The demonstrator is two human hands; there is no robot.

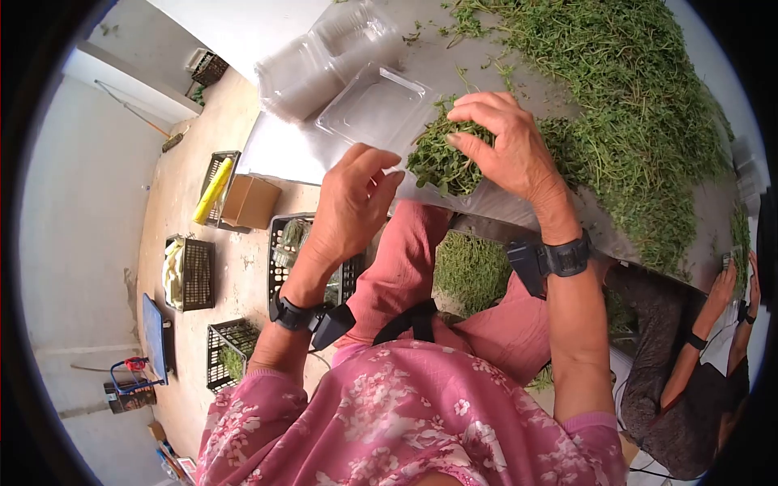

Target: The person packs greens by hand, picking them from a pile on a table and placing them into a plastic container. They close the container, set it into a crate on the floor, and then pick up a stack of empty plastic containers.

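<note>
A bunch of leafy green sprigs lies near the front edge of the table, in what looks like the base of a clear plastic clamshell box whose lid is folded back. My right hand is over the right side of this bunch, thumb and fingers curved and apart. To the left of the greens is my left hand, fingers loosely bent, a small gap between thumb and forefinger, nothing visible between them. Behind the lid lie stacked clear plastic boxes.
A large heap of greens covers the table's right side. Below stand crates, a cardboard box and more greens. At the right, a co-worker's hands are by the table edge.
</note>
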